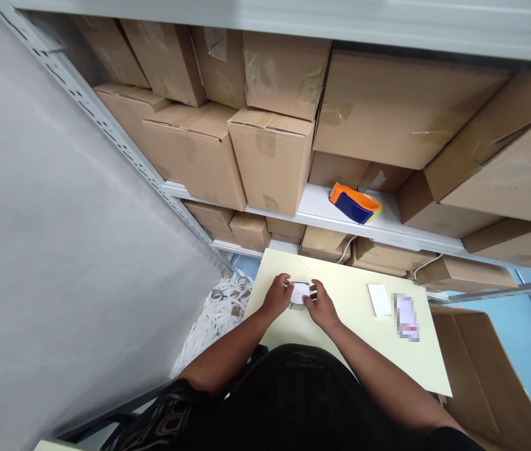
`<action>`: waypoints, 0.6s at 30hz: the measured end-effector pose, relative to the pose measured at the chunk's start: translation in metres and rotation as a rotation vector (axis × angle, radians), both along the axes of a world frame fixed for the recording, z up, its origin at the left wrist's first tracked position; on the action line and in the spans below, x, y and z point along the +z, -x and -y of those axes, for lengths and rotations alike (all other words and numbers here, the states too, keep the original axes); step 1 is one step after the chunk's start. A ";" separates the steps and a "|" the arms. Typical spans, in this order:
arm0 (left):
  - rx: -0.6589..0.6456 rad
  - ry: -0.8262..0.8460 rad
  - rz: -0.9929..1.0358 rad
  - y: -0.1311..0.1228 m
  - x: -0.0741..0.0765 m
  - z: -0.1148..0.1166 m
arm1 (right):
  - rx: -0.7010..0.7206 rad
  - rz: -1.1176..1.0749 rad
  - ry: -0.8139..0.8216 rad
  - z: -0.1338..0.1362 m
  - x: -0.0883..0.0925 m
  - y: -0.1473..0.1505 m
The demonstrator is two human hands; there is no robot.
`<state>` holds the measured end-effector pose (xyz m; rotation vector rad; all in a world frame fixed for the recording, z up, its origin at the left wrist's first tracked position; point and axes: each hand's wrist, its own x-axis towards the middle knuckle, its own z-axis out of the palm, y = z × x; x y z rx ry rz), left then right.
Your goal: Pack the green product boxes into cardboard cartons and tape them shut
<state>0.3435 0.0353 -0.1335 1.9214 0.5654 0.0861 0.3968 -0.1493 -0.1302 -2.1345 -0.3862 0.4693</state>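
Note:
A small, squarish white object (299, 292) with darker edges, perhaps a little box, is between my hands over the pale yellow table (340, 338). My left hand (278, 297) grips its left side, with the thumb along the near edge and the fingers curled behind. On the opposite side my right hand (321, 305) holds it, thumb pressed on the lower right corner. What lies under the object is hidden. Farther right on the tabletop rest a flat white box (378, 300) and a blurred-out rectangular item (406, 317).
Shelves with brown cardboard boxes (269, 160) rise behind the table. An orange and blue tape dispenser-like item (355, 203) sits on the middle shelf (315, 203). White paper strips (215, 316) heap on the floor at left, beside the wall. An open carton (476, 369) stands at right.

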 end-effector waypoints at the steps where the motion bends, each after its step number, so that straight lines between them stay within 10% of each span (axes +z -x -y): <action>1: 0.004 0.069 0.012 0.007 -0.003 0.001 | -0.009 -0.058 -0.020 0.003 -0.002 0.001; 8: -0.203 0.421 0.133 0.050 -0.025 0.012 | 0.079 -0.255 -0.167 0.007 -0.027 0.018; 18: -0.130 0.223 0.167 -0.043 -0.003 -0.070 | 0.002 -0.143 -0.113 -0.108 -0.017 -0.054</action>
